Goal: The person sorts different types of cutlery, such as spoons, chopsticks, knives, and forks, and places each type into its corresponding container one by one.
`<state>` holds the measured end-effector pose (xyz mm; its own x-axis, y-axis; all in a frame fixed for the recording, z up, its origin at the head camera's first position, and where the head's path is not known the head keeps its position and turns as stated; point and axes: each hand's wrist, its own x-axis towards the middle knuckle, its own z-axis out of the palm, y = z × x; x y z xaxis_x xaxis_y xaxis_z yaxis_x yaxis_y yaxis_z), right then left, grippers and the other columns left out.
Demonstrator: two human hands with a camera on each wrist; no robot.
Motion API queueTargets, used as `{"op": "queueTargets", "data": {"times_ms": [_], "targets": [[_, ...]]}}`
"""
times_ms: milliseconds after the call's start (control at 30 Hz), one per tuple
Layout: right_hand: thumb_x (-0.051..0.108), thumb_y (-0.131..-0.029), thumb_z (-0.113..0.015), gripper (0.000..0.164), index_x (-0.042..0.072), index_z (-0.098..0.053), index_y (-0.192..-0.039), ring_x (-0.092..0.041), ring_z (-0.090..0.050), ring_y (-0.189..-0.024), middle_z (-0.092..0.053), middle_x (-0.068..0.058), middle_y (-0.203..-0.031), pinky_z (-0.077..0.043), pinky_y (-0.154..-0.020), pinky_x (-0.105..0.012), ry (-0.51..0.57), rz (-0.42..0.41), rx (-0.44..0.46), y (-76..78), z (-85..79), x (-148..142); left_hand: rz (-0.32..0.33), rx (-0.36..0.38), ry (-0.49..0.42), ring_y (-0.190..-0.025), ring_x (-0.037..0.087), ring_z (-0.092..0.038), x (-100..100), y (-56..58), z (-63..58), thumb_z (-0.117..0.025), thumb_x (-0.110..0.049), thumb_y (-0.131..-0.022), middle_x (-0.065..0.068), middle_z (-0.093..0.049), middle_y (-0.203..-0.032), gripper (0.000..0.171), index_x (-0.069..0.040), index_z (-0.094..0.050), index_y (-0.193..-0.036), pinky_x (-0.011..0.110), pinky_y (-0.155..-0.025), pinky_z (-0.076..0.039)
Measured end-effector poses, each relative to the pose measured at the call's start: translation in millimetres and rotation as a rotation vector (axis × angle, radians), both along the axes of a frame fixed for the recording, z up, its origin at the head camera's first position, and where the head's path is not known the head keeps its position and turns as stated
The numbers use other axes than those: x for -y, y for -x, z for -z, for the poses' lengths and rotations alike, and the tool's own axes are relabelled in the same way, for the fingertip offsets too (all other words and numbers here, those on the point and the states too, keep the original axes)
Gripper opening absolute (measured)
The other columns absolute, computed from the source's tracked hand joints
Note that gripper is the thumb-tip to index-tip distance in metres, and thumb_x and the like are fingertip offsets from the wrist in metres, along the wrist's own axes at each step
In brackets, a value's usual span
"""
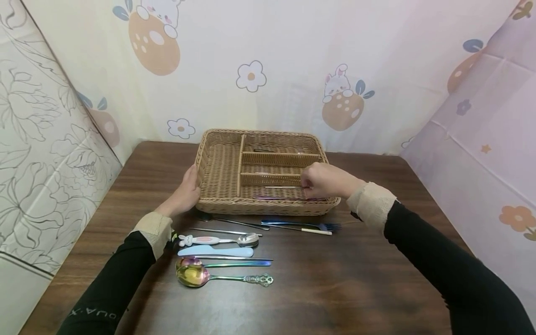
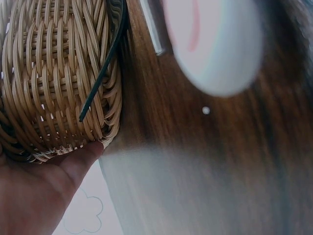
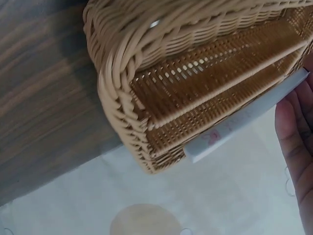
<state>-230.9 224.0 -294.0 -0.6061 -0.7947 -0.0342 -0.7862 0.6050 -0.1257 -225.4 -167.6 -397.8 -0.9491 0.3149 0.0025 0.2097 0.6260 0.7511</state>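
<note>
The right hand is pinching a white-handled utensil, which is extending from its grip above the basket; the left hand, fingers mostly straight, is touching the basket's left end.

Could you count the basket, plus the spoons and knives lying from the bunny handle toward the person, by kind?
Spoons: 3 (bunny spoon, purple-bowled spoon, gold-bowled spoon)
Knives: 1 (pale blue knife)
Baskets: 1 (wicker basket)
Total: 5
</note>
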Motion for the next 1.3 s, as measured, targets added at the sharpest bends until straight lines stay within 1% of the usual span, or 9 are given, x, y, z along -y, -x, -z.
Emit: {"op": "queueTargets", "data": {"times_ms": [167, 300, 400, 533, 667, 933, 1167, 1233, 1300], "targets": [[-0.006, -0.072, -0.062, 0.022, 0.013, -0.054, -0.063, -0.009, -0.033, -0.056, -0.041, 0.006, -0.062, -0.030, -0.053, -0.028, -0.007, 0.032, 0.002, 11.2, -3.0, -3.5, -0.002, -0.005, -0.004, -0.147, 0.045, 0.005, 0.3, 1.6, 0.2, -0.034, 0.002, -0.095, 0.033, 0.013, -0.158, 0.073, 0.012, 0.013, -0.151, 0.056, -0.118, -0.004], [-0.007, -0.070, -0.060, 0.029, 0.014, -0.044, -0.061, -0.010, -0.028, -0.055, -0.032, 0.006, -0.060, -0.027, -0.053, -0.029, -0.012, 0.031, 0.005, 20.8, -5.1, -4.9, -0.002, -0.009, -0.004, -0.147, 0.045, 0.004, 0.1, 2.9, 1.0, -0.034, 0.002, -0.095, 0.033, 0.012, -0.158, 0.074, 0.012, 0.013, -0.151, 0.056, -0.118, -0.004], [-0.007, -0.071, -0.061, 0.032, 0.015, -0.041, -0.060, -0.010, -0.025, -0.054, -0.030, 0.007, -0.059, -0.025, -0.053, -0.029, -0.017, 0.036, 0.017, 26.5, -6.1, -5.8, 0.002, -0.010, -0.010, -0.147, 0.046, 0.004, -0.9, 3.7, 1.8, -0.034, 0.003, -0.094, 0.033, 0.013, -0.158, 0.075, 0.012, 0.013, -0.151, 0.056, -0.118, -0.004], [-0.006, -0.072, -0.063, 0.029, 0.015, -0.047, -0.060, -0.009, -0.026, -0.052, -0.032, 0.008, -0.057, -0.027, -0.052, -0.028, -0.023, 0.050, 0.024, 31.6, -6.2, -6.8, 0.009, -0.017, -0.023, -0.147, 0.046, 0.005, -3.2, 4.4, 2.6, -0.035, 0.005, -0.093, 0.033, 0.013, -0.158, 0.075, 0.012, 0.013, -0.151, 0.056, -0.118, -0.003], [-0.006, -0.070, -0.060, 0.031, 0.015, -0.041, -0.058, -0.009, -0.023, -0.051, -0.027, 0.007, -0.057, -0.024, -0.051, -0.028, -0.017, 0.050, 0.023, 35.8, -5.4, -6.7, 0.015, -0.022, -0.022, -0.147, 0.044, 0.006, -5.8, 5.2, 3.5, -0.035, 0.006, -0.093, 0.032, 0.014, -0.158, 0.076, 0.011, 0.014, -0.151, 0.054, -0.119, -0.002], [-0.007, -0.072, -0.061, 0.032, 0.015, -0.043, -0.057, -0.010, -0.028, -0.052, -0.031, 0.007, -0.057, -0.027, -0.051, -0.027, -0.027, 0.065, -0.003, 49.8, -1.7, 0.7, 0.013, -0.016, -0.030, -0.148, 0.042, 0.008, -5.3, 0.8, 3.2, -0.034, 0.003, -0.094, 0.032, 0.014, -0.158, 0.075, 0.011, 0.013, -0.152, 0.053, -0.119, -0.001], [-0.009, -0.069, -0.054, 0.037, 0.019, -0.034, -0.056, -0.008, -0.022, -0.050, -0.023, 0.010, -0.054, -0.023, -0.049, -0.025, -0.019, 0.061, 0.024, 66.1, 2.8, 11.0, 0.010, -0.028, -0.030, -0.147, 0.044, 0.008, 0.9, -2.1, 3.3, -0.035, 0.005, -0.094, 0.034, 0.013, -0.158, 0.075, 0.013, 0.013, -0.151, 0.054, -0.118, -0.001], [-0.010, -0.069, -0.052, 0.035, 0.017, -0.034, -0.056, -0.009, -0.022, -0.050, -0.023, 0.008, -0.053, -0.023, -0.049, -0.026, -0.021, 0.071, 0.041, 68.7, 2.4, 11.6, 0.014, -0.029, -0.032, -0.147, 0.044, 0.007, 0.6, -1.1, 3.1, -0.035, 0.004, -0.094, 0.034, 0.013, -0.158, 0.075, 0.013, 0.013, -0.151, 0.054, -0.118, -0.001], [-0.011, -0.074, -0.054, 0.031, 0.014, -0.045, -0.058, -0.009, -0.027, -0.050, -0.033, 0.007, -0.054, -0.028, -0.050, -0.027, -0.033, 0.094, 0.058, 71.1, 2.4, 12.0, 0.016, -0.028, -0.035, -0.147, 0.045, 0.007, -0.5, -0.5, 3.0, -0.035, 0.005, -0.094, 0.034, 0.013, -0.158, 0.075, 0.013, 0.012, -0.151, 0.055, -0.118, -0.001]]}}
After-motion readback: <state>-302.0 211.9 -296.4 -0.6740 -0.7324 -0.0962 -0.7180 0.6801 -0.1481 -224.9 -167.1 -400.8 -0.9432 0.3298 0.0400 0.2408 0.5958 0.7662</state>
